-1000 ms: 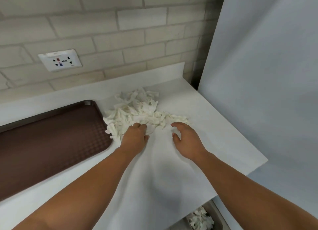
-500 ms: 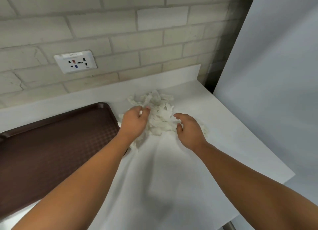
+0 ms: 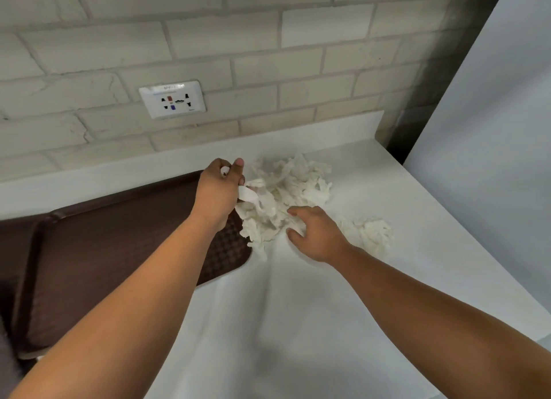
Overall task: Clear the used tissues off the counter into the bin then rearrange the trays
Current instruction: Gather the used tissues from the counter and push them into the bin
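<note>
Left hand (image 3: 219, 190) is up at the far-left edge of the tissue pile (image 3: 292, 187), fingers (image 3: 238, 163) curled tight round a wad (image 3: 247, 194). A white scrap peeks out by the thumb and a strip trails from the bottom of the fist. The rest of the pile spreads out at three o'clock from that fist, loose and crumpled on the white table (image 3: 298, 324).

Right hand (image 3: 317, 234) comes in low, palm down, fingers (image 3: 295, 211) apart and relaxed, gripping nothing. The fingertips touch the pile's near edge, and the bulk of it sits at eleven o'clock from the hand. A small clump (image 3: 372, 231) lies apart from the main heap, just beside the right wrist at three o'clock.

The brown tray (image 3: 104, 249) lies flat on the table at eight o'clock from the left hand, partly under that forearm. The pile's near-left fringe reaches the tray's right-hand corner — whether it rests on the rim or only beside it, I cannot tell.

Behind it all is the brick wall (image 3: 268, 70), with a wall socket (image 3: 173, 99) at eleven o'clock from the left hand. A grey panel (image 3: 492, 130) closes off the table's right end.
</note>
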### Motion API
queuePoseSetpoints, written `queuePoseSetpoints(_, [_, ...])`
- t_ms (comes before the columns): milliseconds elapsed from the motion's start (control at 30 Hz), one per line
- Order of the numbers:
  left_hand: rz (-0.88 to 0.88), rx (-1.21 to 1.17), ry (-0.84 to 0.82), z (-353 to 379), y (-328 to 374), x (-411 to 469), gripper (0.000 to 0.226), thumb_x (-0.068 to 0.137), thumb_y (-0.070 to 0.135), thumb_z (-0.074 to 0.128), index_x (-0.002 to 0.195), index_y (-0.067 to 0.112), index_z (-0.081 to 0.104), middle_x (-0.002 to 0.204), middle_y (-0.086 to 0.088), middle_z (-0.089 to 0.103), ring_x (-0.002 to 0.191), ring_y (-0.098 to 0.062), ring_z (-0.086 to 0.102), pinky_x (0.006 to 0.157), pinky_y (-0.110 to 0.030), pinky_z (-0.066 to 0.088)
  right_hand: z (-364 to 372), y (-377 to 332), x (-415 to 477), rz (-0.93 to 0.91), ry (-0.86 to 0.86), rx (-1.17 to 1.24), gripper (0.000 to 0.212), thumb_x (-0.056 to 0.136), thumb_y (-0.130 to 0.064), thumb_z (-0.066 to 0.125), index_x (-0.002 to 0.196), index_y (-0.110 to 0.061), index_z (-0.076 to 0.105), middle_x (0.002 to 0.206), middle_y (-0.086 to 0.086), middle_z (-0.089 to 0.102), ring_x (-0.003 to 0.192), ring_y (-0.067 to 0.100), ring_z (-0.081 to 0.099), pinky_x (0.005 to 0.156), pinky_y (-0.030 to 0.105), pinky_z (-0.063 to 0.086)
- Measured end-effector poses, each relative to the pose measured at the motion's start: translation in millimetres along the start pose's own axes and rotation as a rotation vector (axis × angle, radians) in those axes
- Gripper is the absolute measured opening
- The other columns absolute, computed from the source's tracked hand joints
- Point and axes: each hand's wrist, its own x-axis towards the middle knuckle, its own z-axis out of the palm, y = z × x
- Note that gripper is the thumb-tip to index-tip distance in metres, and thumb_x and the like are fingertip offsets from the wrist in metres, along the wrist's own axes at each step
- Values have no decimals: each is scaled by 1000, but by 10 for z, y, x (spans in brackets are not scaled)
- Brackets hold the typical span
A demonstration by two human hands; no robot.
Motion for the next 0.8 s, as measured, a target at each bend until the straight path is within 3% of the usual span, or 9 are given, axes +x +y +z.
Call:
queuePoseSetpoints(100, [2,26,51,-60,34,-8,35,98,45,54,82,15,49,71,-2,56,66,-19,50,67,-40,45,127,27,17,13,-72,-136,54,94,-32,54,145,-25,39,139,1,52,127,21,42,105,36,41])
queuePoseSetpoints(200, [-19,-50,63,-114,98,-19,39,97,49,53,84,13,50,64,-2,50,56,-19,43,57,-36,40,208,55,46,69,-41,-159,54,95,-23,52,147,-19,37,140,5,44,128,24,42,106,35,41])
queuePoseSetpoints(333, [-67,-60,85,-155,181,-50,41,96,50,54,80,13,48,58,1,46,48,-15,37,51,-32,33,236,80,88,126,-11,-180,39,94,-12,51,133,-12,52,126,7,52,111,25,56,93,33,48])
queuePoseSetpoints(500, [-101,180,-177,-137,206,-170,50,86,68,56,92,19,63,75,0,56,62,-17,48,63,-35,43,113,58,72,141,23,-239,22,93,-3,49,109,-6,64,100,8,58,94,25,61,75,27,46])
queuePoseSetpoints(567, [-48,276,-231,-89,182,-241,55,89,65,55,96,12,66,79,-1,57,66,-16,50,65,-32,45,26,31,21,139,51,-187,24,94,-8,54,117,-6,62,108,8,56,101,27,60,81,26,44])
queuePoseSetpoints(633, [-17,298,-233,-48,168,-310,59,90,63,55,87,5,65,73,-2,57,65,-15,49,66,-32,43,-60,15,-50,161,38,-115,44,90,-11,65,132,-10,54,125,7,50,111,25,57,91,22,40])
queuePoseSetpoints(700, [-30,294,-242,-23,172,-386,62,89,65,56,80,4,65,67,-3,61,62,-15,49,66,-35,42,-113,23,-121,223,-8,-88,57,84,-2,67,137,-12,49,133,7,43,113,24,56,92,19,39])
queuePoseSetpoints(800, [-80,397,-336,-13,221,-536,74,85,75,48,77,4,67,58,-4,62,55,-14,48,56,-30,39,-117,37,-180,277,-83,-207,42,83,4,60,123,-10,60,123,9,54,107,25,60,90,25,48])
